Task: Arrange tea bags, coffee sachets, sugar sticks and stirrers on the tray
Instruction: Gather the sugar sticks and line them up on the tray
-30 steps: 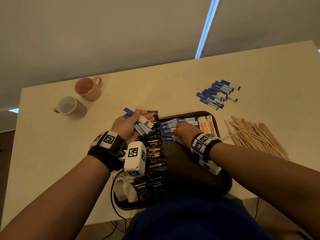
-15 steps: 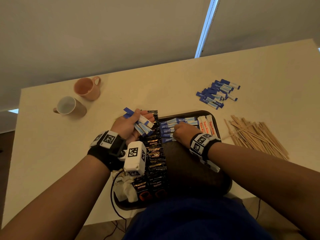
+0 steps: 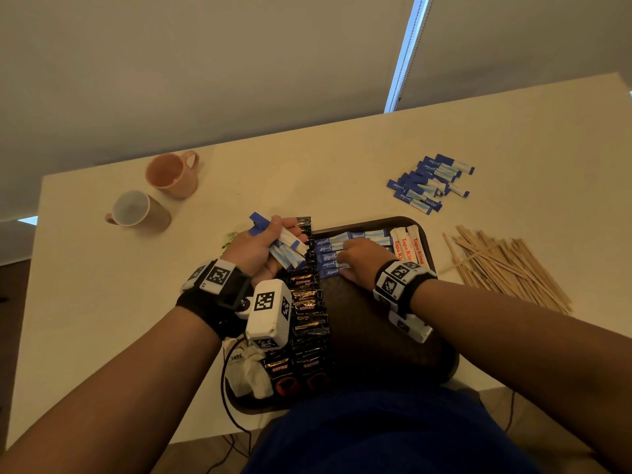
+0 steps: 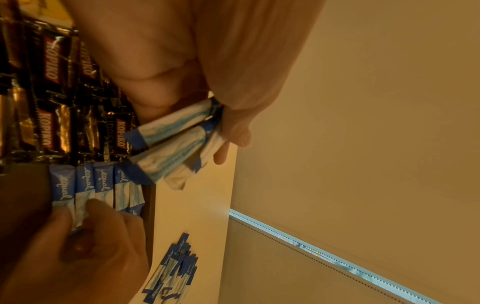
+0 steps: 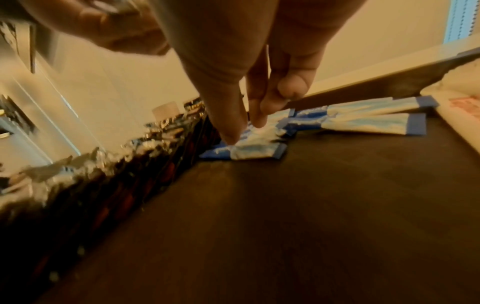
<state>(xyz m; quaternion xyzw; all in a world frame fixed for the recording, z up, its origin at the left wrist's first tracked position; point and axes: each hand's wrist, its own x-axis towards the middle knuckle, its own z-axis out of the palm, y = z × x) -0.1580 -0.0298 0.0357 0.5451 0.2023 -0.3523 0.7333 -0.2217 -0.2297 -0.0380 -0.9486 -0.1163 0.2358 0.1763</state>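
Left hand (image 3: 254, 249): clenched round a bundle of blue-and-white paper sugar sticks (image 3: 286, 246), at the tray's 11 o'clock
Right hand (image 3: 360, 260): straight fingertips (image 5: 231, 137) pressing the row of blue sugar sticks (image 3: 330, 256) on the dark brown tray (image 3: 369, 336)

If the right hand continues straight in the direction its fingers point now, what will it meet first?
The right hand points toward the left side of the tray, with its fingers already touching the blue sugar sticks. Just past them, it would probably meet the row of coffee sachets, though depth is hard to judge.
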